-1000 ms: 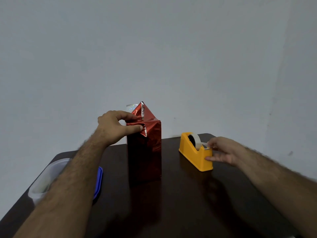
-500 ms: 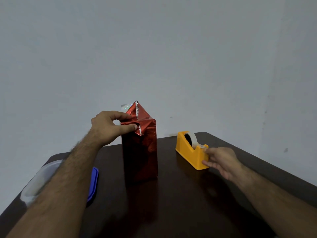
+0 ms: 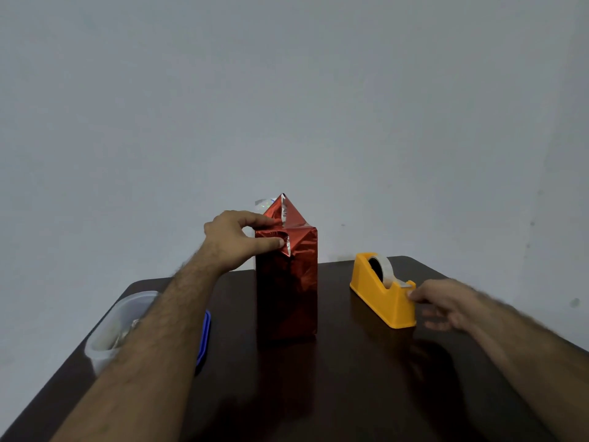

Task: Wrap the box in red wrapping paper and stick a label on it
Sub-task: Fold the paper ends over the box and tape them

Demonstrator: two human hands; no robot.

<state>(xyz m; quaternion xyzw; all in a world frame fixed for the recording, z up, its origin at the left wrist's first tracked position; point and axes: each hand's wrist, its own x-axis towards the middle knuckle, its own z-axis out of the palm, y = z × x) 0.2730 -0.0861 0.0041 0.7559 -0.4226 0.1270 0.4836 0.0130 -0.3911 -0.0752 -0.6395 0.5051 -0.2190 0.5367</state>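
While the clear tub (image 3: 121, 323) and blue lid (image 3: 204, 339) sit idle at the near-left of the worktop (image 3: 334, 393), the right hand (image 3: 446, 306) rests at the near end of the yellow tape dispenser (image 3: 384, 293), fingers loosely curled, thumb near the cutter — likely after a strip. Box (image 3: 287, 282) stands upright mid-worktop in red wrapping paper (image 3: 302, 247). Left hand (image 3: 237, 239) pinches the folded top flap so it can't spring open before taping. Label not seen.
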